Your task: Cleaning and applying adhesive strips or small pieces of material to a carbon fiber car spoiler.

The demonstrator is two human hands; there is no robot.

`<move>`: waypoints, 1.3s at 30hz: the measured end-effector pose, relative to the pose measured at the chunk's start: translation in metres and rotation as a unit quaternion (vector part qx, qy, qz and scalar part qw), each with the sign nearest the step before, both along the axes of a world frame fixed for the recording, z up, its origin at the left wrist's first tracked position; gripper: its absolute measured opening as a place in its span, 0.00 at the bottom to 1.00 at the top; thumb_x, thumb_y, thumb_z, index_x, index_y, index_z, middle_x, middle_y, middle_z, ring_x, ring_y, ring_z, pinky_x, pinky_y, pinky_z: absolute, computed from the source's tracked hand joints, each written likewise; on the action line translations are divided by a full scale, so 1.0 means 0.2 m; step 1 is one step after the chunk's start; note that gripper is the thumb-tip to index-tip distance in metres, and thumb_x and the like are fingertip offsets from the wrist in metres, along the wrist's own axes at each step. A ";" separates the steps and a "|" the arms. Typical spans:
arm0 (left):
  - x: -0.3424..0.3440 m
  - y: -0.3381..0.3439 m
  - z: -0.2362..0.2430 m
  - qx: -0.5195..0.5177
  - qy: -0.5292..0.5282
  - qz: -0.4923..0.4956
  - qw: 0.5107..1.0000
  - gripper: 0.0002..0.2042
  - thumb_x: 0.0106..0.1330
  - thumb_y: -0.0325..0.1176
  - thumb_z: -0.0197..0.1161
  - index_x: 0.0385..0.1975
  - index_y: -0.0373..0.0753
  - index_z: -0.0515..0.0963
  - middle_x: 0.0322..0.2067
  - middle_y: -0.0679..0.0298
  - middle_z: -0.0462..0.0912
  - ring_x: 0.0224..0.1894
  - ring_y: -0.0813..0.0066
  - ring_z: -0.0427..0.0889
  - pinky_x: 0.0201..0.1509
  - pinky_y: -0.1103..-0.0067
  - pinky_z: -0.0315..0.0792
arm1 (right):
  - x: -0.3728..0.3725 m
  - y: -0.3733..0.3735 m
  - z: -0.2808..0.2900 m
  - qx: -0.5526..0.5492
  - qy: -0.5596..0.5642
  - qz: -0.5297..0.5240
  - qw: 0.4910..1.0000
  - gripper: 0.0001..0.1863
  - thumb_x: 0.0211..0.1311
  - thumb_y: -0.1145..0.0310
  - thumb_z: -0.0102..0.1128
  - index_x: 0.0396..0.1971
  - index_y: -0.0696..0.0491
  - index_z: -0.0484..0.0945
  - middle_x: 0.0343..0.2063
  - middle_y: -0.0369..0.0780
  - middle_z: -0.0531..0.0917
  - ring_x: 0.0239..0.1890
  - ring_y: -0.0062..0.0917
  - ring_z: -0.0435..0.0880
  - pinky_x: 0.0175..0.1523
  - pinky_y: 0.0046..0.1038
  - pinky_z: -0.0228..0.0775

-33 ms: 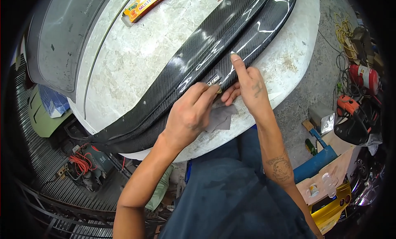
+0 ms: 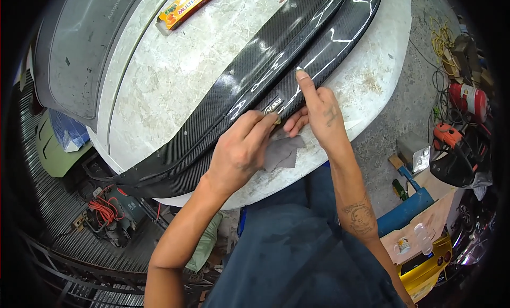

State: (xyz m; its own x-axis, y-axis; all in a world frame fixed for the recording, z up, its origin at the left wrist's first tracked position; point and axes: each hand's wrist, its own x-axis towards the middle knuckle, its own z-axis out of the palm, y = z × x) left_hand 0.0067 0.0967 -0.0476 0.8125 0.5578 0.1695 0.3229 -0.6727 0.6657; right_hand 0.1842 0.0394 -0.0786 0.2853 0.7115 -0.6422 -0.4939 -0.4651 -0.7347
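Note:
A long, glossy black carbon-fibre car panel [image 2: 234, 77] lies slantwise across the white table [image 2: 175, 69]. My left hand [image 2: 239, 148] is closed in a pinch at the panel's near edge, beside a small lettered badge [image 2: 273, 104]. A yellowish bit shows at its fingertips, too small and covered to name. With my right hand [image 2: 321, 111] I grip the same edge to the right of the badge. Its thumb presses on the glossy top and its other fingers curl at the side below. Under the panel's near edge rests a grey sheet [image 2: 284, 153], partly behind my left hand.
An orange-yellow box [image 2: 186, 7] lies at the table's far side. Grey panels [image 2: 79, 47] stand at the left. On the floor, right, are a red canister [image 2: 470, 100], an orange and black machine [image 2: 451, 148] and cables [image 2: 443, 39]. A machine with orange cord [image 2: 106, 209] sits lower left.
My left hand has shifted slightly left and toward me, uncovering a little more of the badge. The right hand stays almost in place, and the panel appears still.

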 end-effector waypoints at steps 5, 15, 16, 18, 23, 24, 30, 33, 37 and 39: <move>0.07 0.01 0.02 -0.009 -0.003 0.005 1.000 0.14 0.59 0.13 0.66 0.46 0.29 0.81 0.36 0.53 0.80 0.34 0.58 0.84 0.36 0.71 0.78 | 0.00 -0.01 -0.02 0.002 -0.009 0.003 1.000 0.40 0.77 0.42 0.47 0.20 0.68 0.77 0.15 0.51 0.82 0.12 0.31 0.83 0.15 0.25 0.75; 0.02 -0.02 0.02 -0.017 -0.001 0.024 1.000 0.14 0.60 0.14 0.66 0.45 0.30 0.82 0.36 0.53 0.80 0.34 0.58 0.85 0.37 0.71 0.78 | 0.00 -0.01 -0.01 0.000 -0.013 -0.004 1.000 0.41 0.77 0.41 0.48 0.17 0.66 0.75 0.14 0.51 0.81 0.13 0.31 0.84 0.15 0.26 0.75; 0.00 -0.02 0.02 -0.023 0.008 0.027 0.999 0.14 0.60 0.14 0.66 0.45 0.30 0.82 0.36 0.53 0.80 0.35 0.58 0.85 0.37 0.71 0.79 | 0.01 -0.01 -0.02 0.000 -0.015 -0.004 1.000 0.41 0.77 0.41 0.48 0.17 0.66 0.75 0.14 0.51 0.81 0.13 0.31 0.84 0.15 0.26 0.75; 0.05 0.00 0.03 -0.021 0.009 0.022 0.999 0.14 0.60 0.14 0.66 0.46 0.30 0.82 0.37 0.53 0.81 0.35 0.58 0.85 0.38 0.71 0.79 | -0.01 -0.01 -0.01 -0.005 -0.011 0.003 1.000 0.41 0.77 0.41 0.48 0.17 0.67 0.76 0.14 0.52 0.81 0.12 0.32 0.83 0.15 0.26 0.75; 0.02 -0.02 0.03 -0.016 -0.002 0.030 0.999 0.14 0.60 0.14 0.66 0.46 0.31 0.82 0.37 0.53 0.81 0.36 0.57 0.85 0.38 0.71 0.79 | -0.01 0.00 0.00 0.007 -0.017 -0.002 1.000 0.41 0.77 0.41 0.48 0.16 0.67 0.76 0.14 0.52 0.82 0.12 0.32 0.83 0.16 0.27 0.76; -0.02 -0.03 0.03 -0.025 0.009 0.033 0.999 0.14 0.60 0.15 0.66 0.46 0.32 0.82 0.37 0.53 0.81 0.36 0.57 0.85 0.38 0.71 0.79 | -0.01 0.00 0.00 0.008 -0.013 -0.005 1.000 0.41 0.77 0.42 0.48 0.15 0.66 0.75 0.14 0.52 0.81 0.12 0.32 0.83 0.16 0.27 0.76; 0.03 -0.03 0.05 -0.031 0.008 0.036 0.999 0.13 0.62 0.15 0.66 0.46 0.32 0.82 0.37 0.53 0.81 0.35 0.57 0.85 0.38 0.70 0.79 | 0.00 -0.02 -0.04 0.009 -0.002 0.004 1.000 0.40 0.77 0.42 0.48 0.15 0.64 0.74 0.15 0.51 0.81 0.13 0.32 0.83 0.15 0.27 0.76; -0.02 -0.04 0.05 -0.045 0.012 0.046 0.998 0.12 0.62 0.16 0.65 0.46 0.32 0.81 0.37 0.53 0.81 0.35 0.55 0.84 0.38 0.70 0.78 | 0.00 -0.01 -0.04 0.011 0.002 -0.001 1.000 0.40 0.77 0.42 0.48 0.17 0.66 0.76 0.15 0.50 0.81 0.13 0.32 0.83 0.15 0.27 0.76; 0.04 -0.02 0.04 -0.018 0.014 0.035 0.999 0.12 0.62 0.15 0.65 0.45 0.32 0.82 0.37 0.54 0.81 0.36 0.59 0.85 0.38 0.71 0.79 | 0.01 -0.02 0.00 0.005 0.001 0.026 1.000 0.35 0.76 0.43 0.51 0.31 0.67 0.80 0.24 0.48 0.85 0.16 0.27 0.84 0.19 0.25 0.77; -0.02 -0.06 0.05 -0.037 0.004 0.051 0.998 0.11 0.62 0.15 0.65 0.44 0.31 0.82 0.36 0.53 0.81 0.35 0.57 0.84 0.39 0.71 0.78 | 0.01 -0.02 -0.01 -0.001 0.008 0.017 1.000 0.35 0.76 0.43 0.52 0.30 0.67 0.80 0.23 0.48 0.85 0.16 0.28 0.84 0.19 0.25 0.77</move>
